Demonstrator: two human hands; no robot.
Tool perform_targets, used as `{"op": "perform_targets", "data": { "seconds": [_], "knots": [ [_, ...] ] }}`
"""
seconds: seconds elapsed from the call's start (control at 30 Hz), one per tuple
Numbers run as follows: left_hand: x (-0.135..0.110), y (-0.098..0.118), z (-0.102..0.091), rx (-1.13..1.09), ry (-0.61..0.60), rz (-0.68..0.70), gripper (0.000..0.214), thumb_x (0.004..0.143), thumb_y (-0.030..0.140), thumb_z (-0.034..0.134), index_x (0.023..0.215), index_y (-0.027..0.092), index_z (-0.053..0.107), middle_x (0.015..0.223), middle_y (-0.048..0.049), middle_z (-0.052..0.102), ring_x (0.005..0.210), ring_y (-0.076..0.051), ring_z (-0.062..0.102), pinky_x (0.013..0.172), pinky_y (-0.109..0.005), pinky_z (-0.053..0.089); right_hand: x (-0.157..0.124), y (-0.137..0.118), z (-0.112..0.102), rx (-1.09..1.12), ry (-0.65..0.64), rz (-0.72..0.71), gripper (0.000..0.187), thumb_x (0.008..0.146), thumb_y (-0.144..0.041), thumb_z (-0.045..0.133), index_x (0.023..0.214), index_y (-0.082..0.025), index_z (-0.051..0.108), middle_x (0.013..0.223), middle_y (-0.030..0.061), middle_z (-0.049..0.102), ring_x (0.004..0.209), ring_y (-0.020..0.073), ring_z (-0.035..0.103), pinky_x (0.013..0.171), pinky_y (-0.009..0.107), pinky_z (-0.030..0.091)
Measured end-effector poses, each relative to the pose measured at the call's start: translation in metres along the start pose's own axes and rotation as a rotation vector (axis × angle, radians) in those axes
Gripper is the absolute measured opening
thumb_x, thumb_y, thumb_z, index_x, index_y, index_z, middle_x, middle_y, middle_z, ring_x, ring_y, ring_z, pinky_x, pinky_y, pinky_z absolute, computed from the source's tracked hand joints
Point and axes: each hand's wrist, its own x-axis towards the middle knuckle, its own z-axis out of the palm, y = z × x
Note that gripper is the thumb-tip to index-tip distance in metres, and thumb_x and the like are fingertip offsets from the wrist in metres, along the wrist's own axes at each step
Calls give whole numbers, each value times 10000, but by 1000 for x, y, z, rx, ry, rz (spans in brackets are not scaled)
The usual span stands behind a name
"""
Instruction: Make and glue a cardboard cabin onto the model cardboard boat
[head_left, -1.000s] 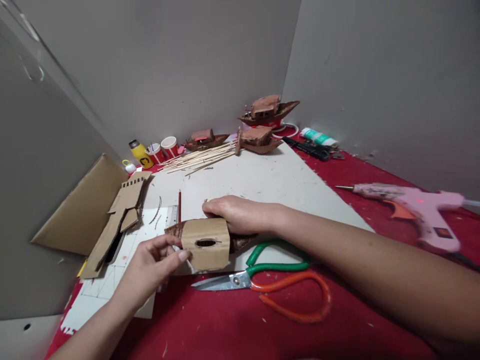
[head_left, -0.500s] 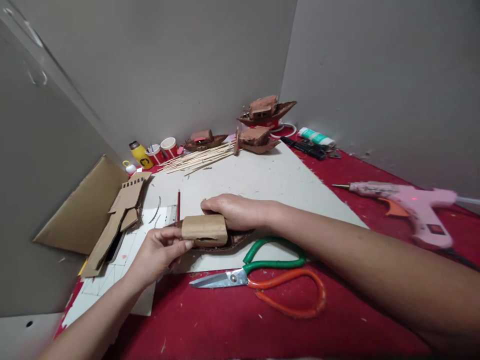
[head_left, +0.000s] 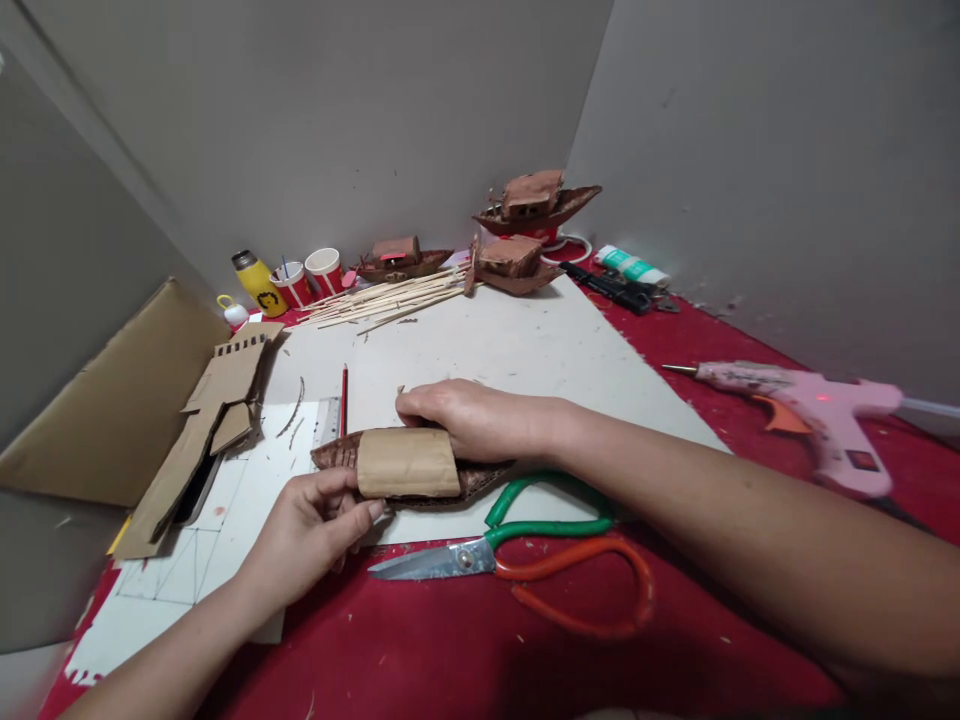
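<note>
A small brown cardboard boat [head_left: 334,453] lies on the grey board [head_left: 487,350], with a curved tan cardboard roof piece [head_left: 407,463] set over its middle. My left hand [head_left: 311,530] pinches the roof's near-left edge with thumb and fingers. My right hand [head_left: 469,420] reaches across from the right and presses its closed fingers on the far side of the roof and hull. Scissors [head_left: 525,560] with green and orange handles lie just in front of the boat on the red cloth [head_left: 450,650].
Three finished model boats [head_left: 529,205] stand at the back by a bundle of thin sticks [head_left: 382,298], two red cups [head_left: 307,275] and a yellow bottle [head_left: 256,283]. A pink glue gun [head_left: 817,410] lies at right. Cardboard cut-outs [head_left: 217,410], a red pencil [head_left: 344,398] and a drawn paper sheet [head_left: 195,540] lie at left.
The tan roof piece, first held tilted up showing its slot, has been laid down flat over the boat hull. Both hands stay on it.
</note>
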Motion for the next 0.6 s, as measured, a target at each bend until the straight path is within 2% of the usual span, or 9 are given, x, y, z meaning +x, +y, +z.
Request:
{"op": "perform_targets", "data": {
  "seconds": [0.2,0.37,0.6],
  "knots": [
    [-6,-7,5,-53,-30,-14,262,872,386,624,998,167,693,499,57,516,381,-68,405,375,-176,314,0,1,2,20,-2,-18,185,741,-44,558,804,-201,484,828,24,600,723,151,487,629,253,317],
    [-5,-8,9,-81,21,34,214,877,364,602,869,166,684,520,52,497,401,-67,380,386,-180,302,-1,0,2,18,-1,-26,182,723,-38,551,801,-192,492,803,18,584,706,148,482,623,250,318],
    [-6,-12,14,-115,-4,45,223,881,366,577,907,164,669,511,62,482,409,-80,371,411,-197,300,0,-4,2,-12,-9,-36,176,719,-43,540,801,-192,494,795,10,571,700,144,481,631,241,339]
  ]
}}
